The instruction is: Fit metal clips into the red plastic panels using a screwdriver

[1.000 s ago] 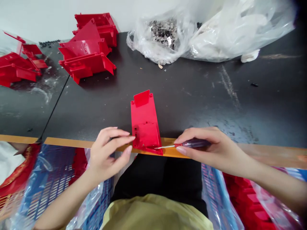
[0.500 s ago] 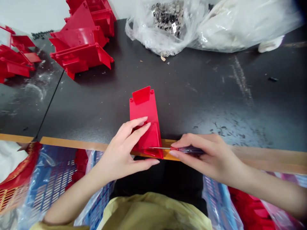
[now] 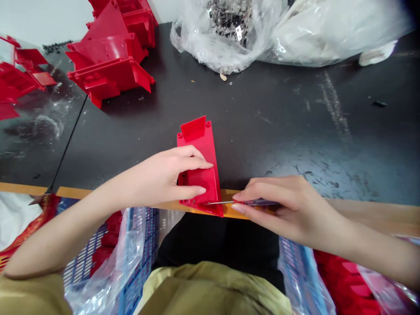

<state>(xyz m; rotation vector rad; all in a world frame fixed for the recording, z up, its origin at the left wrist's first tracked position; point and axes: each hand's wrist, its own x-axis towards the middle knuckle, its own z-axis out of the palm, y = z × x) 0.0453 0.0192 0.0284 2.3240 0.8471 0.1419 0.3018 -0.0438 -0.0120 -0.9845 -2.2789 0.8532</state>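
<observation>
A red plastic part (image 3: 202, 178) with a raised flap at its far end lies on the table, its near end over the wooden front edge. My left hand (image 3: 167, 173) lies across it from the left, fingers and thumb gripping the raised middle section. In my right hand (image 3: 285, 201) is a screwdriver (image 3: 223, 202), its handle pinched between thumb and fingers. The metal shaft points left, nearly level, and its tip reaches into the near end of the part. What the tip touches is too small to make out.
Stacked red plastic parts (image 3: 108, 65) stand at the back left, with more red parts (image 3: 19, 81) beyond. An unsealed plastic bag of small metal pieces (image 3: 229, 22) sits at the back, beside a white bag (image 3: 321, 35). Blue crates (image 3: 138, 262) flank my lap below the dark table (image 3: 278, 113).
My left hand has shifted up the part, its thumb moving from below the near edge onto the part. The screwdriver stays at nearly the same place.
</observation>
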